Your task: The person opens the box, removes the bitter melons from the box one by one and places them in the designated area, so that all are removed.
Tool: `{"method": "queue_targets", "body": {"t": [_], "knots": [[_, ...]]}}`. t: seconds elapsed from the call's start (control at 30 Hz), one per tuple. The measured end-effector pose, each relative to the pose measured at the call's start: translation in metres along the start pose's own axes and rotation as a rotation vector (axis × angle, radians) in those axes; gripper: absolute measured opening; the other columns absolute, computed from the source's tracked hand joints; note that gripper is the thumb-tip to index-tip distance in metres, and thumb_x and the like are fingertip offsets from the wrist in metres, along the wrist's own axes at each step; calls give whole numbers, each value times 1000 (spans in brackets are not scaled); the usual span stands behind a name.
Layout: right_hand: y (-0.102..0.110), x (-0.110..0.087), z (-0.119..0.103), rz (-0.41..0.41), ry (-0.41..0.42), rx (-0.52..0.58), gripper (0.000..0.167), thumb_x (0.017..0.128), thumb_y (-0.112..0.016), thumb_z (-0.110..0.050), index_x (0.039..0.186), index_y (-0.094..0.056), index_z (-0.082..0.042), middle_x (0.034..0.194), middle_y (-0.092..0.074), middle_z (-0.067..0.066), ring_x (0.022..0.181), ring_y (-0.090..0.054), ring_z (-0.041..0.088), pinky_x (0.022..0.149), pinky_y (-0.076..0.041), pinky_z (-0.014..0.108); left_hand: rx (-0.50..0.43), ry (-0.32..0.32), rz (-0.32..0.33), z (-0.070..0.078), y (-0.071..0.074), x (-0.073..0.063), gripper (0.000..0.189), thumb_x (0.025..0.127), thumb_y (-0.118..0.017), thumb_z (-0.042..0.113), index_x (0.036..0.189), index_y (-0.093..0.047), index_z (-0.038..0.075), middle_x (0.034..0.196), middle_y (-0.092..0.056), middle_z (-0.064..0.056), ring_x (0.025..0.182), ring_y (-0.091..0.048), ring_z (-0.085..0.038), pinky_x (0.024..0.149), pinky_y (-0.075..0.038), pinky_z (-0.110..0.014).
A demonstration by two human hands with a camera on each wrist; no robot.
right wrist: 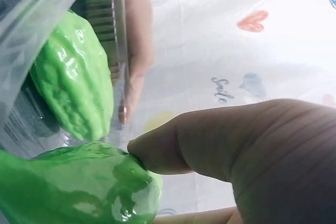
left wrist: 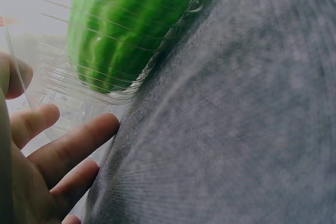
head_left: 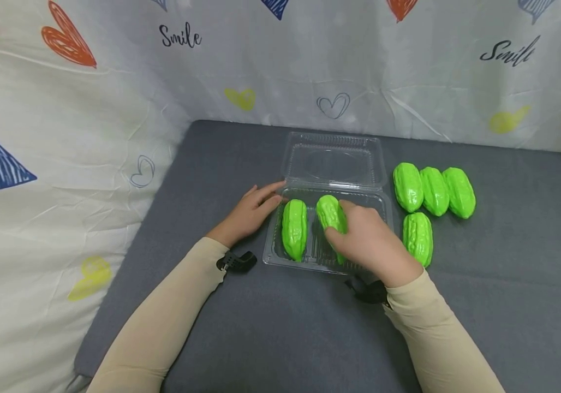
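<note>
A clear plastic clamshell box [head_left: 276,252] lies with its lid [head_left: 333,162] folded back on the grey cloth. In its left part rests a bright green bitter gourd [head_left: 294,232], seen through the ribbed wall in the left wrist view. My right hand [head_left: 371,240] pinches a second green bitter gourd [head_left: 328,212] between thumb and fingers, over the right half of the tray. Its lower end is partly covered by that hand. At the box's left edge, my left hand [head_left: 253,214] reaches with fingers extended, fingertips right at the rim near the hinge.
To the right of the box, three green bitter gourds [head_left: 435,191] stand side by side in a row. One more bitter gourd [head_left: 418,239] sits in front of them, near my right wrist. A white printed curtain [head_left: 280,71] hangs behind and left of the table.
</note>
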State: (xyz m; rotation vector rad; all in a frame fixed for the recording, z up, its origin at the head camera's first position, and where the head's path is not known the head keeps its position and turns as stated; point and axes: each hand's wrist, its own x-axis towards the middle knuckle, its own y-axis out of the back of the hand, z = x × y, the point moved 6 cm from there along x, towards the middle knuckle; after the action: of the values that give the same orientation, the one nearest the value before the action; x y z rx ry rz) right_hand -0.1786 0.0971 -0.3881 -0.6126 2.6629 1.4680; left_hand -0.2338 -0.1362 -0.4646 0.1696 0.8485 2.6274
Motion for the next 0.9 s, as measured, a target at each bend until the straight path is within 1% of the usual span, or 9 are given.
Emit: {"method": "queue_targets", "body": {"t": [0.1,0.17,0.23,0.37,0.47,0.53,0.6,0.77,0.9], "knots": [[5,-2,1,14,-4,9,72,99,-59,-28,157,-38,9,92,-70,15,91,-69,29,98,-54,57,4,-5,4,-1,0,1,51,115,-40,40,163,-41,22,137,-71,-4,138,-58,-22,133,3,-41],[8,-3,1,26,-2,11,71,99,-60,-28,157,-40,8,90,-68,13,88,-67,27,95,-55,55,4,-12,7,-1,1,1,51,115,-40,39,163,-41,22,137,-71,-4,138,-58,-22,133,3,-41],[10,-4,2,20,-6,14,71,99,-59,-28,158,-39,7,82,-65,10,77,-65,25,90,-55,52,5,-15,4,-1,1,1,51,116,-40,39,164,-41,22,137,-71,-4,138,-58,-22,133,3,-41],[14,-6,3,18,1,17,71,98,-59,-28,158,-40,6,78,-63,8,72,-64,23,85,-55,49,4,-10,-5,-3,0,1,51,116,-40,38,164,-41,22,138,-70,-4,139,-57,-22,133,3,-40],[17,-6,3,23,6,19,71,98,-59,-27,158,-39,6,80,-64,8,78,-65,24,86,-55,49,5,-11,-2,-3,-1,1,51,116,-40,38,164,-41,22,138,-70,-4,139,-57,-22,133,3,-40],[19,-7,4,20,5,27,72,99,-59,-27,159,-38,5,80,-64,9,77,-65,25,85,-55,49,6,-10,4,-2,-1,1,50,116,-40,38,163,-41,22,138,-70,-4,139,-57,-22,133,3,-39],[21,-7,4,31,8,32,72,99,-59,-27,159,-38,5,88,-67,11,85,-66,26,88,-54,49,8,-9,7,-1,-1,1,50,116,-40,38,163,-42,22,137,-71,-4,139,-58,-22,133,2,-39],[26,-12,7,54,-2,52,69,98,-58,-27,158,-42,1,103,-69,15,94,-65,30,88,-54,48,10,-4,0,-1,-1,1,50,116,-40,38,163,-42,22,137,-71,-4,138,-58,-22,133,2,-39],[29,-15,10,71,3,59,66,98,-58,-26,157,-45,-1,102,-69,15,93,-64,29,86,-54,47,9,-5,2,-1,-1,1,50,116,-40,39,163,-42,22,136,-71,-4,138,-58,-22,133,3,-39]]}}
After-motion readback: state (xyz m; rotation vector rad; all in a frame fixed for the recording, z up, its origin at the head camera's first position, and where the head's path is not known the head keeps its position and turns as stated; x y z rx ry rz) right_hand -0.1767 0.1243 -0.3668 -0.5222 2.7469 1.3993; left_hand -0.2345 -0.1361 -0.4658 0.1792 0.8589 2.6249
